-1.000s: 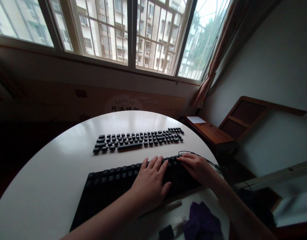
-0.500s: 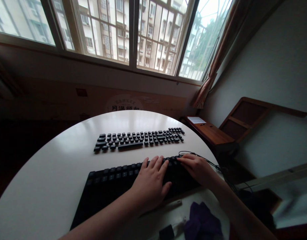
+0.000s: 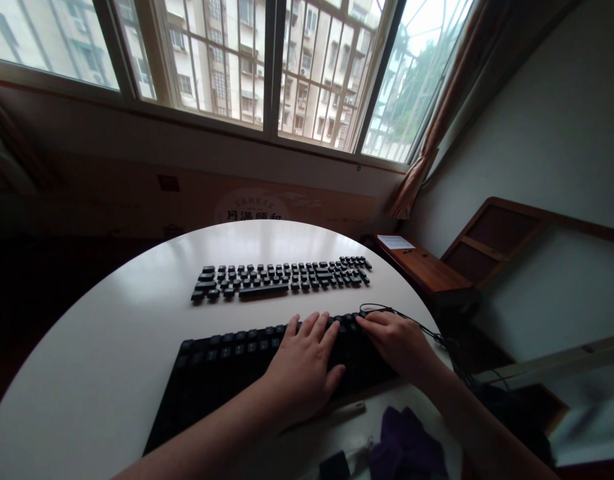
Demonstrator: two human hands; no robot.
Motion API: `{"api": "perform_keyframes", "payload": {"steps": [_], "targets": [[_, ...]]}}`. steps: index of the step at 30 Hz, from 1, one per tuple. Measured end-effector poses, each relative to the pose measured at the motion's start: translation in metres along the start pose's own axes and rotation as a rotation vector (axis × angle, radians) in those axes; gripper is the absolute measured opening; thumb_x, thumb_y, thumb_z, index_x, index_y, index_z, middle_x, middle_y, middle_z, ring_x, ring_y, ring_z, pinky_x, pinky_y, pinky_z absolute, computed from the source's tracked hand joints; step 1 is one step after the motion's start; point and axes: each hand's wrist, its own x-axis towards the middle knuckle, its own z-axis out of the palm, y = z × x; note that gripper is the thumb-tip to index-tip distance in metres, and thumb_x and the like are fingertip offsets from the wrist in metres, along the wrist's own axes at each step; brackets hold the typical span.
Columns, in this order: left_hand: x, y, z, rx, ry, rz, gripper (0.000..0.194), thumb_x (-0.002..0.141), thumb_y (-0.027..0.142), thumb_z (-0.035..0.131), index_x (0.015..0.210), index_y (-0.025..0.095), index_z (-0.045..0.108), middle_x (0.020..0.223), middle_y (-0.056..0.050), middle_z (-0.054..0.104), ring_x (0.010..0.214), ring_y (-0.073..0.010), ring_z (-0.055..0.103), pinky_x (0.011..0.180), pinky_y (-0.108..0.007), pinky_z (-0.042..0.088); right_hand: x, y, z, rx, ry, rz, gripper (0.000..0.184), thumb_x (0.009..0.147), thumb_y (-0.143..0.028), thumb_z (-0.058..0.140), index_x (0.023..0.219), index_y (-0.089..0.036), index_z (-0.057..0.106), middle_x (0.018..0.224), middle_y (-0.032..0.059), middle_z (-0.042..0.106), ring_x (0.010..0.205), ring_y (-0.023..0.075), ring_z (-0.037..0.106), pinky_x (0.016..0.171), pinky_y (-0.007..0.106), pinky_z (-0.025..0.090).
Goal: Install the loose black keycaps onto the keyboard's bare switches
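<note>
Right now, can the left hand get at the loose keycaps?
Probably yes: the left hand rests on the keyboard, and the keycaps lie just past its far edge, with only a strip of table between.

Keyboard [image 3: 211, 383] matt plastic; tabletop [image 3: 111, 347] smooth, glossy; keycaps [image 3: 263, 291] plastic.

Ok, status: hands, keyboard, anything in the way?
Left hand spread over keyboard. Right hand near its far right corner. Loose keycaps lie beyond it. Cable close by right hand.

One left hand [image 3: 307, 363], bare, four slim fingers [image 3: 329, 339] and thumb [image 3: 335, 377] visible; right of it, one right hand [image 3: 397, 339], likewise bare; both forearms [image 3: 227, 423] are bare, tapering toward wrists [image 3: 273, 393].
</note>
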Motion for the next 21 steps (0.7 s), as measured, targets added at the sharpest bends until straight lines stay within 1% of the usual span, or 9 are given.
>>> {"api": "perform_keyframes", "payload": {"steps": [3, 8, 10, 12, 14, 15, 16, 18, 21], "targets": [[0.0, 0.0, -0.001, -0.005, -0.006, -0.008, 0.068, 0.095, 0.058, 0.043, 0.152, 0.02, 0.036, 0.158, -0.013, 0.033, 0.146, -0.0313, 0.028, 0.119, -0.057, 0.015, 0.001, -0.006, -0.004, -0.051, -0.021, -0.02, 0.031, 0.092, -0.016, 0.055, 0.12, -0.022, 0.068, 0.1, 0.0073, 0.072, 0.09, 0.0228, 0.064, 0.076, 0.032, 0.049], [-0.001, 0.001, -0.004, -0.012, -0.015, -0.019, 0.068, 0.094, 0.056, 0.045, 0.151, 0.021, 0.037, 0.158, -0.013, 0.033, 0.146, -0.0314, 0.028, 0.119, -0.056, 0.014, -0.002, -0.008, -0.004, -0.033, -0.014, -0.057, 0.048, 0.082, -0.004, 0.052, 0.125, -0.021, 0.066, 0.113, 0.0106, 0.069, 0.104, 0.0279, 0.058, 0.092, 0.043, 0.044], [-0.001, 0.002, -0.004, -0.014, -0.015, -0.018, 0.068, 0.094, 0.057, 0.045, 0.151, 0.021, 0.036, 0.158, -0.012, 0.033, 0.146, -0.0316, 0.028, 0.12, -0.056, 0.014, -0.003, -0.002, -0.003, 0.019, 0.042, -0.02, 0.053, 0.082, -0.001, 0.048, 0.128, -0.02, 0.064, 0.118, 0.0108, 0.067, 0.107, 0.0276, 0.057, 0.095, 0.044, 0.043], [-0.001, 0.002, -0.004, -0.015, -0.014, -0.014, 0.068, 0.094, 0.057, 0.044, 0.151, 0.021, 0.037, 0.158, -0.012, 0.033, 0.146, -0.0317, 0.028, 0.119, -0.056, 0.014, -0.004, 0.005, -0.002, 0.08, 0.15, 0.044, 0.053, 0.083, 0.0, 0.044, 0.128, -0.02, 0.065, 0.117, 0.0106, 0.066, 0.106, 0.0267, 0.057, 0.095, 0.044, 0.044], [-0.001, 0.002, -0.005, -0.015, -0.019, -0.014, 0.067, 0.094, 0.056, 0.044, 0.151, 0.021, 0.037, 0.158, -0.012, 0.033, 0.146, -0.0319, 0.028, 0.119, -0.057, 0.014, -0.005, 0.011, -0.002, 0.131, 0.255, 0.085, 0.05, 0.084, -0.001, 0.043, 0.121, -0.021, 0.07, 0.114, 0.0097, 0.067, 0.104, 0.0262, 0.057, 0.094, 0.043, 0.045], [0.0, 0.003, -0.005, -0.016, -0.022, -0.017, 0.067, 0.094, 0.056, 0.045, 0.151, 0.021, 0.037, 0.158, -0.012, 0.033, 0.146, -0.032, 0.028, 0.119, -0.057, 0.014, -0.005, 0.013, -0.002, 0.151, 0.278, 0.08, 0.048, 0.084, 0.0, 0.044, 0.115, -0.023, 0.073, 0.113, 0.009, 0.067, 0.104, 0.0261, 0.056, 0.095, 0.043, 0.045], [0.0, 0.003, -0.006, -0.017, -0.025, -0.02, 0.067, 0.094, 0.056, 0.045, 0.151, 0.021, 0.037, 0.158, -0.012, 0.034, 0.146, -0.0322, 0.028, 0.119, -0.057, 0.014, -0.005, 0.013, -0.002, 0.168, 0.274, 0.059, 0.047, 0.082, 0.0, 0.045, 0.109, -0.025, 0.075, 0.114, 0.0079, 0.067, 0.105, 0.026, 0.056, 0.095, 0.044, 0.045], [0.0, 0.003, -0.006, -0.019, -0.027, -0.024, 0.067, 0.094, 0.056, 0.045, 0.151, 0.021, 0.037, 0.158, -0.012, 0.034, 0.146, -0.0323, 0.028, 0.119, -0.057, 0.014, -0.004, 0.013, -0.002, 0.191, 0.217, 0.015, 0.047, 0.079, 0.002, 0.047, 0.101, -0.027, 0.077, 0.119, 0.0052, 0.067, 0.108, 0.0258, 0.056, 0.097, 0.045, 0.044], [0.0, 0.002, -0.006, -0.018, -0.024, -0.022, 0.067, 0.094, 0.056, 0.045, 0.151, 0.021, 0.037, 0.158, -0.012, 0.034, 0.146, -0.0322, 0.028, 0.119, -0.057, 0.015, -0.003, 0.009, 0.0, 0.193, 0.178, 0.014, 0.046, 0.077, 0.002, 0.05, 0.1, -0.027, 0.077, 0.123, 0.0042, 0.067, 0.111, 0.0262, 0.055, 0.099, 0.046, 0.042]]}}
